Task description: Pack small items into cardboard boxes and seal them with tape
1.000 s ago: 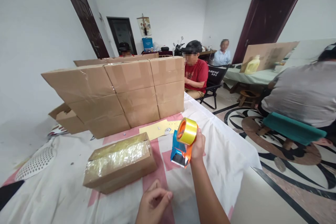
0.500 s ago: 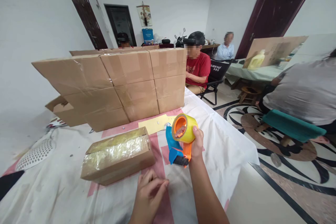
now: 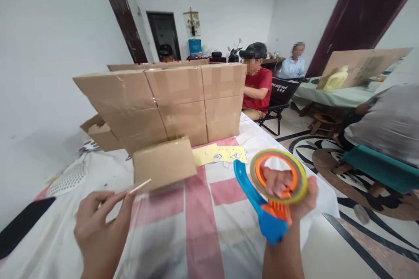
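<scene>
In my right hand [image 3: 304, 202] is a tape dispenser with a blue and orange body [image 3: 273, 222] and a large roll of yellow tape [image 3: 296, 196]. It hangs over the right part of the table, its ring facing me. My left hand [image 3: 103, 226] is closed, thumb and finger pinching a thin pale strip [image 3: 141, 185], whose kind I cannot make out. The strip's tip overlaps the lower left of a small cardboard box [image 3: 163, 165] in my view. That box shows a plain brown side, and the left fingertips are close to its corner.
Stacked taped cartons [image 3: 181, 115] form a wall behind the small box. Yellow paper [image 3: 225, 154] lies right of it. A dark flat object [image 3: 24, 224] is at the left edge. Across the table sits a person in red [image 3: 258, 85]; a person in grey [image 3: 386, 117] sits right.
The small box has been turned, its shiny taped face no longer showing, and sits nearer the carton wall. My left hand moved left, my right hand moved right with the dispenser turned.
</scene>
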A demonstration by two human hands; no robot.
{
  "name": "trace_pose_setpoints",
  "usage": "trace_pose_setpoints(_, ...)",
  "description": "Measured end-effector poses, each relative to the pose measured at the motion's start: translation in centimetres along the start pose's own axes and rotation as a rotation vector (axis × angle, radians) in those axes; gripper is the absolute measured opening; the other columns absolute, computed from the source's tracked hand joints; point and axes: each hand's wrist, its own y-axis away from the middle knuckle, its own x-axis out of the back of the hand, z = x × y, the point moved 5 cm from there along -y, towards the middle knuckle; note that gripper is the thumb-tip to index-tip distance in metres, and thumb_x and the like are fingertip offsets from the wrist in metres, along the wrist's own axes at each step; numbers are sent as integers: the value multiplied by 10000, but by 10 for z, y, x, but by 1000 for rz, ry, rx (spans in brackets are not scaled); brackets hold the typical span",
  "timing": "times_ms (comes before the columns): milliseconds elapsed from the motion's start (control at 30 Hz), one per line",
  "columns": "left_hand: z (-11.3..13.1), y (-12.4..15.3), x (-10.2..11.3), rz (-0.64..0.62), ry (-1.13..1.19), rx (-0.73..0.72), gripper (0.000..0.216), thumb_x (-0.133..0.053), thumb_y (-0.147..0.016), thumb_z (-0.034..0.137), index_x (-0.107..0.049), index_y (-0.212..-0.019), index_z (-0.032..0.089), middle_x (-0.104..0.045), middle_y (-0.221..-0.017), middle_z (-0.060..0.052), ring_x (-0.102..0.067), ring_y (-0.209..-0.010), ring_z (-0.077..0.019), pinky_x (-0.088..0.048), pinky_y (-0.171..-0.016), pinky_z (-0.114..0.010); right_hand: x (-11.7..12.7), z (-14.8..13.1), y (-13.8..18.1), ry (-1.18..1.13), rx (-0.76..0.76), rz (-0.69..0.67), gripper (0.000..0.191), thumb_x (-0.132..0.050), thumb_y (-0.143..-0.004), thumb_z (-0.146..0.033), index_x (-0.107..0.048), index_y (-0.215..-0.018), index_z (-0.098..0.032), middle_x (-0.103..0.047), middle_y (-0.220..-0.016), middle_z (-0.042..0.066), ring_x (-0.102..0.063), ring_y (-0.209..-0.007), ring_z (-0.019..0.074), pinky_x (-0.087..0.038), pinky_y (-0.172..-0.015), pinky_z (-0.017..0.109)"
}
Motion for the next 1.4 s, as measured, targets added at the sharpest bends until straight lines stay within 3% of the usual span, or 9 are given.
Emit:
trace_pose_setpoints(133, 10, -1, -3, -85, 222, 182, 279, -668, -881, 458, -692, -775, 200, -576, -839, 1, -582, -800, -162, -463, -766, -300, -5, 53, -19, 123, -208, 163, 485, -719, -742, -679, -698, -721, -195, -695, -628, 44, -653, -568, 215, -527, -566, 347)
trace_pose_setpoints(300, 2, 3, -16, -256, 367, 440, 268, -669, -858, 461, -745, -787, 213, -734, -852, -4, -650, -836, -175, -460, -732, -270, -23, 120, -23, 277, -558, -137, 471, -737, -745, -659, -712, -820, -195, -765, -786, 86, -707, -679, 256, -559, -622, 350)
trace_pose_setpoints(500, -5, 5, -21, -282, 519, 611, 268, -696, -842, 469, -776, -876, 216, -700, -670, 15, -594, -646, -133, -449, -604, -232, -12, 140, -23, 421, -713, -242, 418, -755, -714, -592, -691, -850, -202, -768, -830, 100, -711, -728, 288, -564, -662, 388)
trace_pose_setpoints(600, -8, 5, -23, -303, 538, 631, 269, -690, -849, 461, -775, -884, 208, -677, -635, 25, -500, -522, -99, -379, -495, -223, 4, 129, -33, 807, -633, -173, 429, -733, -715, -596, -680, -822, -185, -742, -796, 108, -689, -756, 290, -532, -683, 386)
trace_pose_setpoints(733, -9, 2, -23, -321, 626, 605, 242, -694, -852, 422, -770, -870, 193, -668, -602, 19, -558, -559, -114, -422, -535, -220, -10, 78, -37, 1158, -137, 41, 516, -695, -751, -594, -702, -1018, -152, -735, -928, 124, -654, -918, 305, -490, -846, 424)
trace_pose_setpoints(933, 2, 9, -33, -453, 776, 570, 220, -694, -859, 396, -758, -859, 186, -689, -603, 10, -633, -633, -136, -491, -639, -230, -135, 88, 26, 583, -287, -621, 408, -622, -865, -586, -747, -785, -206, -729, -872, 74, -653, -853, 234, -498, -768, 342)
trace_pose_setpoints(1033, 13, 20, -44, -533, 804, 541, 215, -680, -873, 389, -758, -856, 190, -692, -607, 11, -638, -625, -134, -493, -634, -229, -174, 102, 44, 376, -301, -645, 336, -656, -875, -530, -745, -772, -223, -709, -855, 44, -639, -839, 203, -491, -763, 316)
trace_pose_setpoints(1233, 31, 52, -73, -703, 868, 547, 244, -637, -909, 390, -744, -824, 188, -696, -629, 6, -645, -620, -137, -499, -630, -234, -161, 111, 32, 289, -232, -521, 201, -755, -833, -441, -755, -808, -241, -693, -802, 23, -627, -783, 185, -491, -733, 305)
trace_pose_setpoints(1400, 30, 58, -81, -704, 848, 594, 263, -652, -898, 409, -723, -785, 183, -688, -619, 5, -636, -605, -137, -483, -606, -232, -136, 107, 24, 329, -246, -564, 383, -576, -941, -569, -757, -871, -239, -713, -819, 48, -630, -786, 200, -507, -761, 338)
